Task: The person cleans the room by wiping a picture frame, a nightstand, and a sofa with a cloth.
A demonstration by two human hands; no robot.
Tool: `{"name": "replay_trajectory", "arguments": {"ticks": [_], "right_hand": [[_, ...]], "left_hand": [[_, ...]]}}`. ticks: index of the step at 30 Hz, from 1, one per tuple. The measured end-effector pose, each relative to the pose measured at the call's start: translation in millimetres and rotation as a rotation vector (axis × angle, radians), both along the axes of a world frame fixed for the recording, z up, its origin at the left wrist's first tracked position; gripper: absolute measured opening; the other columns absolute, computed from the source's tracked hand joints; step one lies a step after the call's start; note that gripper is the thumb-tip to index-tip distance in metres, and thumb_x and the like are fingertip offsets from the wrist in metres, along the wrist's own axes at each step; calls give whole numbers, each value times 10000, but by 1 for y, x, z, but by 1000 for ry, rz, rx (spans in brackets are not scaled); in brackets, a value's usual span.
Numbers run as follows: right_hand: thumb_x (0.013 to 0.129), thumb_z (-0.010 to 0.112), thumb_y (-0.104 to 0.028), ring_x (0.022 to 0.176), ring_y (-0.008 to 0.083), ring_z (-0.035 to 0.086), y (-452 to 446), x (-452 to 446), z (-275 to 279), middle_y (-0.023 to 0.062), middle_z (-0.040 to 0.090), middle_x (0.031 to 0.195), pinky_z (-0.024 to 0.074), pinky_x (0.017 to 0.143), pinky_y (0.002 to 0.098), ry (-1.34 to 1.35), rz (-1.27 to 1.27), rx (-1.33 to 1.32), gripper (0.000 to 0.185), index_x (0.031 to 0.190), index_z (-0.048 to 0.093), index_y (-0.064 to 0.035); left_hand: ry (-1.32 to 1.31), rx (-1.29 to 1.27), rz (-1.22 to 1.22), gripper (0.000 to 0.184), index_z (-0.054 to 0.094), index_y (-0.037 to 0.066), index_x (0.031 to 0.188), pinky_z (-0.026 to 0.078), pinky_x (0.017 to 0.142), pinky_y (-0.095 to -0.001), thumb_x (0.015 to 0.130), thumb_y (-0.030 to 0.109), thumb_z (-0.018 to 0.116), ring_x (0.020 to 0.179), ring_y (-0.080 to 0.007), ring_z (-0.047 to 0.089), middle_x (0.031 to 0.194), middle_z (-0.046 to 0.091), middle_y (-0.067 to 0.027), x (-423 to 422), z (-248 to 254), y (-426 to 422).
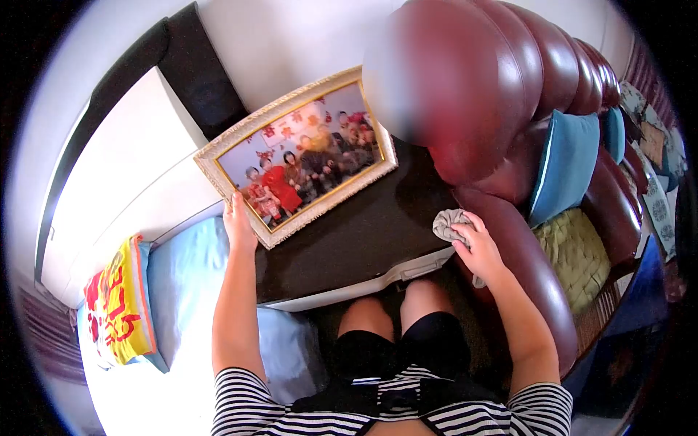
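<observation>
A framed group photo (pixel 309 156) with an ornate cream and gold border is tilted above the dark tabletop (pixel 349 240). My left hand (pixel 238 224) grips its lower left corner, the thumb over the border. In my right hand (pixel 478 247) is a crumpled grey cloth (pixel 449 224), bunched between the fingers, to the right of the picture frame and apart from it. Part of the cloth hangs below the palm. The picture's upper right corner meets a blurred patch, so its edge there is unclear.
At the right stands a dark red leather sofa (pixel 502 94) with a blue cushion (pixel 566 167) and a green cushion (pixel 574 251). A yellow printed pillow (pixel 120 301) lies on the light blue seat (pixel 185 276) at the left. The cabinet has a drawer-like front edge (pixel 425 265) near my knees.
</observation>
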State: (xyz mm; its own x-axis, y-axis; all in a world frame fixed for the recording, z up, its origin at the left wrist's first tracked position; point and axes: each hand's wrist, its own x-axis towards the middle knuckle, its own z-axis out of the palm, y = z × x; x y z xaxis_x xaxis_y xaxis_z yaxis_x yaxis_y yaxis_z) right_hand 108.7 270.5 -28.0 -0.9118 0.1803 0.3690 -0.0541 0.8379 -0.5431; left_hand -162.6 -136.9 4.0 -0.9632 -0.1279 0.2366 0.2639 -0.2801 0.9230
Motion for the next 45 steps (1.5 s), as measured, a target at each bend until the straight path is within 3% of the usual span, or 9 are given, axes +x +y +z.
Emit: {"name": "replay_trajectory", "arguments": {"ticks": [10,14,17,28,33,38,40,43,45], "right_hand": [[777,644,-122,1113,352,492,-3,-2,18,119,429,1317,448,901,412,-59,6,103,320,1094,600,-125],[774,645,-143,1100,340,503,-3,-4,24,102,442,1306,461,885,404,-81,9,164,295,1067,610,-127],[773,646,-140,1100,342,498,-3,-6,23,110,436,1308,453,893,406,-80,30,169,298,1068,610,-124],[746,636,-114,1059,348,518,-6,-7,34,137,487,1239,442,899,399,-104,6,197,334,1077,598,-93],[657,607,-72,965,353,577,-18,1,117,180,593,1054,456,864,359,-249,-69,165,405,1053,568,2],[673,599,-140,957,193,597,18,28,199,104,607,1043,467,849,304,-468,366,-355,472,1113,525,14],[724,676,-382,918,210,606,9,18,220,174,550,1174,481,845,317,-263,477,-471,720,1249,399,26],[904,474,-111,1018,191,578,-72,-4,267,146,562,1192,448,914,280,-373,225,-1051,394,1284,437,-15],[925,470,-183,976,143,585,-38,-63,238,91,605,1107,452,896,269,-459,360,-824,330,1209,536,-27]], "left_hand": [[302,-373,72,187,534,42,926,372,676,-260,874,220,563,731,-90,433,789,501,29,90,-19,-7],[555,-306,235,221,590,28,901,451,724,-304,821,227,643,791,-178,573,823,596,-43,107,-34,-4],[640,-475,-16,145,615,15,754,499,697,-346,716,140,680,758,-275,608,777,611,-135,117,-31,-13],[876,-609,-148,157,589,28,823,508,678,-338,699,100,654,776,-263,613,832,600,-112,134,-15,-20],[875,-628,-164,144,591,43,811,503,659,-343,705,111,659,764,-254,613,830,602,-93,137,-17,-21],[938,-669,-125,148,594,59,816,499,651,-342,709,128,669,758,-256,614,829,605,-87,141,-16,-19],[956,-689,-159,167,594,62,824,496,648,-338,706,146,677,758,-257,614,830,606,-84,142,-19,-20],[975,-698,-142,185,592,65,831,492,641,-338,699,156,683,757,-251,612,832,606,-78,142,-18,-20],[949,-688,-124,201,592,63,830,487,635,-341,685,161,691,746,-253,607,830,607,-78,142,-14,-19]]}}
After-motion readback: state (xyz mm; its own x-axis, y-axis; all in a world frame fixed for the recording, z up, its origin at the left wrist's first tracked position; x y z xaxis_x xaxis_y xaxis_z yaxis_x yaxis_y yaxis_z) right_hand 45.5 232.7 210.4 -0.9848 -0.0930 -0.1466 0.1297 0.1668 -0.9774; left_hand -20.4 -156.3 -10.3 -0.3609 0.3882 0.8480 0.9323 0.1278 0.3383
